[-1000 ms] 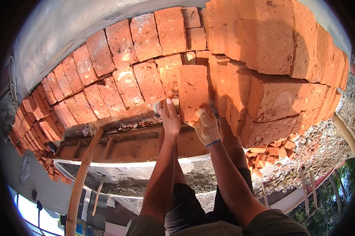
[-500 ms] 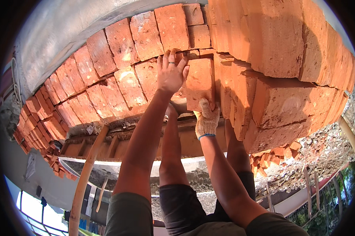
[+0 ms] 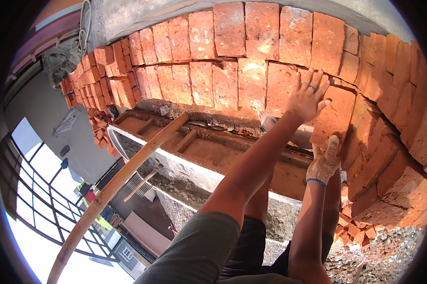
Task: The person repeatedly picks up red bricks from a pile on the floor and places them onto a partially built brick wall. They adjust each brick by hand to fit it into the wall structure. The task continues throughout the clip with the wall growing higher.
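My right hand [image 3: 325, 163], in a pale knit glove with a blue cuff, grips the lower edge of an orange-red brick [image 3: 334, 113], thumb on its face. The brick stands against the right end of the lower row in a stacked brick wall [image 3: 251, 83]. To its left, my bare left hand [image 3: 307, 100], a ring on one finger, lies flat with fingers spread on the wall's lower row. Its thumb reaches toward the brick's upper left edge; whether they touch I cannot tell. My left forearm crosses in front of the ledge.
A tall brick stack [image 3: 388, 146] rises close on the right, with broken bricks [image 3: 357, 233] and rubble below it. A wooden pole [image 3: 109, 194] slants up from the lower left to a long, divided trough-like frame [image 3: 213, 154]. More bricks [image 3: 100, 83] are piled far left.
The view has swung left, so hands and bricks sit further right and more of the left side shows. My right hand keeps its hold on the brick; the left stays spread on the wall.
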`<action>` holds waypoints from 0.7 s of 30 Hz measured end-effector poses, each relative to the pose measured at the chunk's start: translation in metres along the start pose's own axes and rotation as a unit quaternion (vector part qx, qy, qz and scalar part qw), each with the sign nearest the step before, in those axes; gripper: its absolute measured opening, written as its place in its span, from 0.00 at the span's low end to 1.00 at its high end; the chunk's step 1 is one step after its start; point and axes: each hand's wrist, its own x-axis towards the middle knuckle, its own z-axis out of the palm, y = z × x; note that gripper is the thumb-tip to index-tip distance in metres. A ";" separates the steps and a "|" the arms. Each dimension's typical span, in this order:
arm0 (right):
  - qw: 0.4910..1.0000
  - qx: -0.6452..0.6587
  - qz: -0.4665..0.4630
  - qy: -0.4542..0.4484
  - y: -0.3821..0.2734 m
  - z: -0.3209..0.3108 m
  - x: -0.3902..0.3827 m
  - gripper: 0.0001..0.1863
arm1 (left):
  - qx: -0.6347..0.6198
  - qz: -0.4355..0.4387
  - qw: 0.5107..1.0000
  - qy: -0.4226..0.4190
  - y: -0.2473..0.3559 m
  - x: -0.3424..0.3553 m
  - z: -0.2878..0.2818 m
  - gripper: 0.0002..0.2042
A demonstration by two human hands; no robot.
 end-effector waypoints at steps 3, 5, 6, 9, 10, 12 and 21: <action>0.998 -0.062 -0.033 0.006 -0.010 -0.001 -0.015 0.30 | -0.153 -0.046 0.983 0.091 0.007 -0.016 -0.009 0.35; 0.990 -0.129 -0.060 0.013 -0.018 -0.011 -0.030 0.31 | -0.231 -0.114 0.956 0.144 0.017 -0.042 -0.014 0.33; 0.986 -0.152 -0.061 0.011 -0.023 -0.019 -0.040 0.31 | -0.256 -0.150 0.937 0.182 0.019 -0.063 -0.017 0.32; 0.957 -0.286 -0.025 -0.033 -0.044 -0.039 -0.069 0.28 | -0.488 -0.335 0.784 0.187 0.021 -0.128 -0.021 0.29; 0.935 -0.354 0.005 -0.025 -0.052 -0.042 -0.078 0.26 | -0.586 -0.393 0.691 0.158 0.018 -0.151 -0.022 0.28; 0.868 -0.488 -0.028 -0.087 -0.070 -0.042 -0.102 0.24 | -0.630 -0.465 0.614 0.102 0.011 -0.196 -0.027 0.27; 0.756 -0.636 -0.105 -0.117 -0.074 0.041 -0.199 0.30 | -0.503 -0.435 0.746 0.035 -0.082 -0.388 -0.087 0.23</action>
